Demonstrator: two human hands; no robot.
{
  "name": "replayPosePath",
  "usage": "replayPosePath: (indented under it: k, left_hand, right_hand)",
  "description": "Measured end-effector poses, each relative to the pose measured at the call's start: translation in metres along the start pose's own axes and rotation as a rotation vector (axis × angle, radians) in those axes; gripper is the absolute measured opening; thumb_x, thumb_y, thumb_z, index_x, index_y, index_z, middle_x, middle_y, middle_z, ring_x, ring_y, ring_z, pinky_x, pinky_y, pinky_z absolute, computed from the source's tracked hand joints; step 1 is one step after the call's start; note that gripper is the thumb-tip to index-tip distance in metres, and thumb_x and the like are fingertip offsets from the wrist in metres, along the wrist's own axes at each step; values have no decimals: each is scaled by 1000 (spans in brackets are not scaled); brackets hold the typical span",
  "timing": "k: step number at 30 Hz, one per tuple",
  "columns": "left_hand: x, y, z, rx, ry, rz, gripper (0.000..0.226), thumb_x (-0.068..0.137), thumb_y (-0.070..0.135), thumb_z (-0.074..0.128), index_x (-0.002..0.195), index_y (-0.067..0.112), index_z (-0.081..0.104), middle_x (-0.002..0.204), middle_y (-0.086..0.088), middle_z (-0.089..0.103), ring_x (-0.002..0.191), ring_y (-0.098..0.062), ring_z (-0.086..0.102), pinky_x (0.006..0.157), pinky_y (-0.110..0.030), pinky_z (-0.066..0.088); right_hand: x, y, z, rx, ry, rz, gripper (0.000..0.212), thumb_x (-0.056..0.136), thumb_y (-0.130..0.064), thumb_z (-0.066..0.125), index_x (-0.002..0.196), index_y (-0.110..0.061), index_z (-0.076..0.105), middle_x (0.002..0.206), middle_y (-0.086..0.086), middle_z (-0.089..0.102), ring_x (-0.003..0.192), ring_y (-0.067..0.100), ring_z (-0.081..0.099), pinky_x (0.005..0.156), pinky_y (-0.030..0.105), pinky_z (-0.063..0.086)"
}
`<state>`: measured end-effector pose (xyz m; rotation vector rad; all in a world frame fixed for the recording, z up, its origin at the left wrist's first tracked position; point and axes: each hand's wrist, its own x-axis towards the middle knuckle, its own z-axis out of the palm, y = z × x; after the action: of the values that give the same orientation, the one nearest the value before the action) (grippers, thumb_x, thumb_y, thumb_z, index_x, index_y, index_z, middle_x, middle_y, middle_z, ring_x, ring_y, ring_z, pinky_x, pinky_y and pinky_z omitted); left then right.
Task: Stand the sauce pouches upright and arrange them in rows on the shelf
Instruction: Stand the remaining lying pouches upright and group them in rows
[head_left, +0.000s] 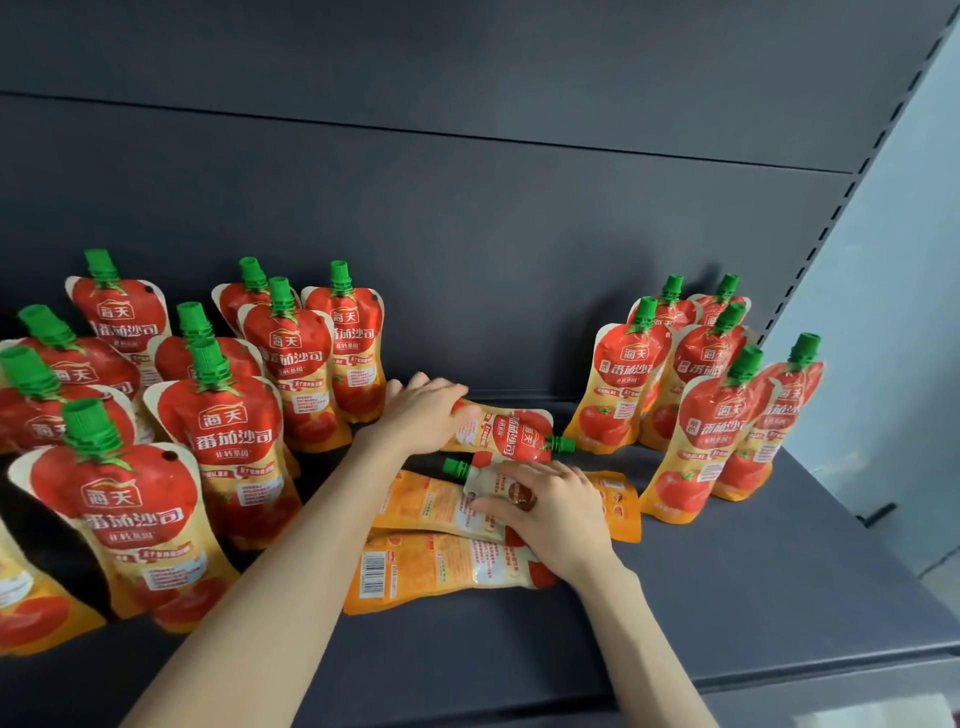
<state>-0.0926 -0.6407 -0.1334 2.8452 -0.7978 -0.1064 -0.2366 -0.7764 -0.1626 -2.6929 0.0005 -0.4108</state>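
The left hand curls its fingers over the bottom end of a red-and-orange foil sauce pouch with a green screw cap, which lies face up, cap pointing right. Just in front of it the right hand rests, fingers spread, on a second lying pouch, orange back up. Both lie mid-way along the dark grey metal shelf, and both forearms reach forward.

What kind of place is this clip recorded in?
Probably a shop or stockroom: a dark metal shelf, a slotted upright typical of retail racking, and many identical tomato sauce pouches standing in groups.
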Motion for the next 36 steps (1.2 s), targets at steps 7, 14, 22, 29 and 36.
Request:
replayPosePath:
  k: [7,14,22,29,36]
  left_hand:
    - [-6,-7,0,28,23,-46,54,86,61,47,124,23,54,125,-1,54,125,-24,35,103,-46,23]
    - [-17,-4,-14,-113,172,0,31,79,51,64,97,26,59,102,6,58,115,-21,38,97,-43,21]
    - [-32,-9,-21,-552,444,-7,25,82,37,67,87,18,51,96,0,68,89,-17,64,70,-40,56]
    - [-41,-6,-17,-848,536,-65,41,84,26,67,118,12,49,118,-6,62,107,-19,61,83,-37,55]
    - [-49,-6,7,-899,543,-152,37,86,17,65,119,10,49,115,0,58,104,-9,54,76,-15,42]
  right_hand:
    - [-3,0,-1,-20,43,-57,46,81,-62,52,111,-30,67,113,-8,69,102,17,63,87,29,41]
    - [-4,2,3,-12,147,-110,69,81,-74,29,105,-25,71,104,-6,72,92,18,68,80,30,47]
    - [6,6,-4,125,448,-136,52,92,-55,38,105,-15,70,97,-4,73,87,13,68,72,30,55]
    - [48,-11,-31,803,563,176,32,98,-34,36,86,-19,62,78,-12,63,73,-4,60,63,18,48]
    - [82,-11,-12,1057,489,179,39,101,-32,28,82,-16,58,81,3,65,79,11,64,69,26,54]
